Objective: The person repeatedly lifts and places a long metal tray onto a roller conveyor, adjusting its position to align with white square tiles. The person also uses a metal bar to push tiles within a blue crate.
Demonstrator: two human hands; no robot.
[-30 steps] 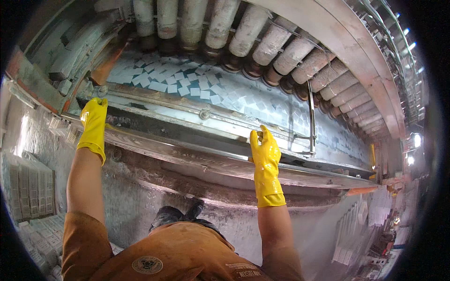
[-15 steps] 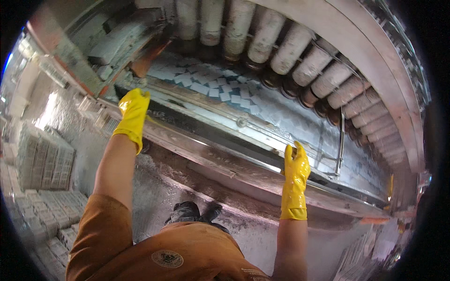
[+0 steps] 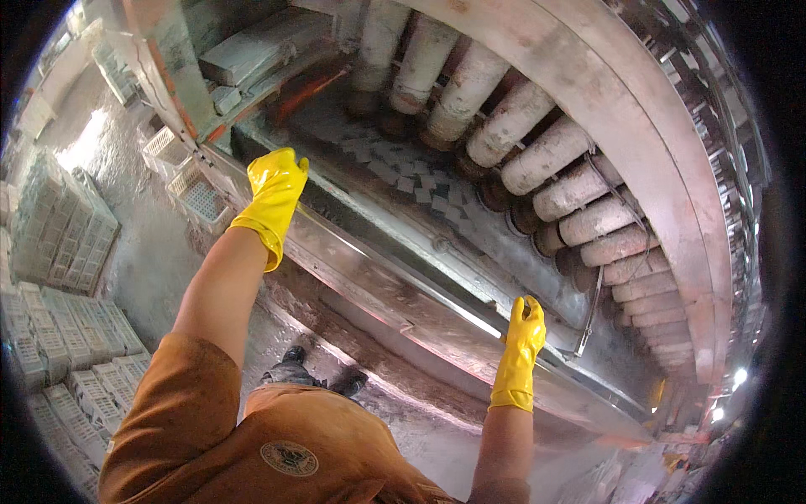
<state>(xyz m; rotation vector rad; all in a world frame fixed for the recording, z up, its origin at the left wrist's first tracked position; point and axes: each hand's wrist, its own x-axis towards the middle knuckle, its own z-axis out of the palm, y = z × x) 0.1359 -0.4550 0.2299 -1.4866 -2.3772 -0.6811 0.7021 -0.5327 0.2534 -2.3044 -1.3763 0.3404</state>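
Metal rail [image 3: 477, 317] at the front of the long trough [image 3: 537, 267] runs slantwise before me, between my 2 yellow-gloved hands. My left hand [image 3: 277, 183] is curled nearly into a fist at the far left of that edge; I cannot tell whether anything sits inside it. My right hand [image 3: 521, 344] is farther right, fingers bent with a narrow gap to the thumb, on or just beside the rail; I cannot tell whether it grips. Beyond, square tiles [image 3: 422, 186] lie in the trough, below a row of thick cylinders [image 3: 517, 123], well apart from my fingers. I judge the step in hand to be bracing at, or taking hold of, this edge. The next move, as I read it, calls for even pressure from both hands, with my gloves clear of the cylinders.
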